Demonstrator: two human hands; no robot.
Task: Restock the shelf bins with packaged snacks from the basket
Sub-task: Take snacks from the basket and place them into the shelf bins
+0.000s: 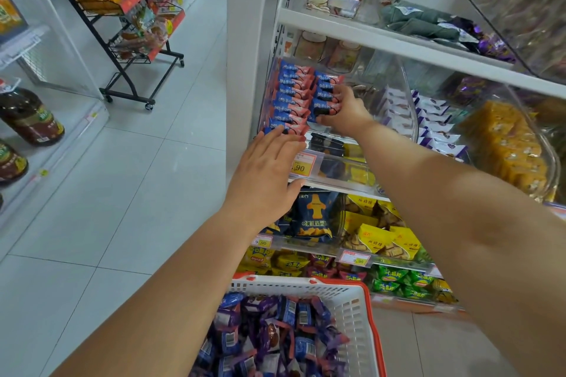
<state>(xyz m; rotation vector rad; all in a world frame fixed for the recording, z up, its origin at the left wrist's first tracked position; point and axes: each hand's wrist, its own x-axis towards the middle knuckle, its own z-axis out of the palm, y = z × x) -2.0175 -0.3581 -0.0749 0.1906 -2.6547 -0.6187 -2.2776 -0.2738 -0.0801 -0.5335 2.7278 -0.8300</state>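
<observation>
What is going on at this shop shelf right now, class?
A person is restocking a clear shelf bin with blue-and-pink snack packs. The right hand grips a few packs in the bin's right row. The left hand, fingers straight, touches the left row. Below, a white basket holds more wrapped snacks.

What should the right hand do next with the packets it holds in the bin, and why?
Probably let go: the right hand grips blue-and-pink packets already lined up in the clear bin beside the full row; the basket holds more.
</observation>
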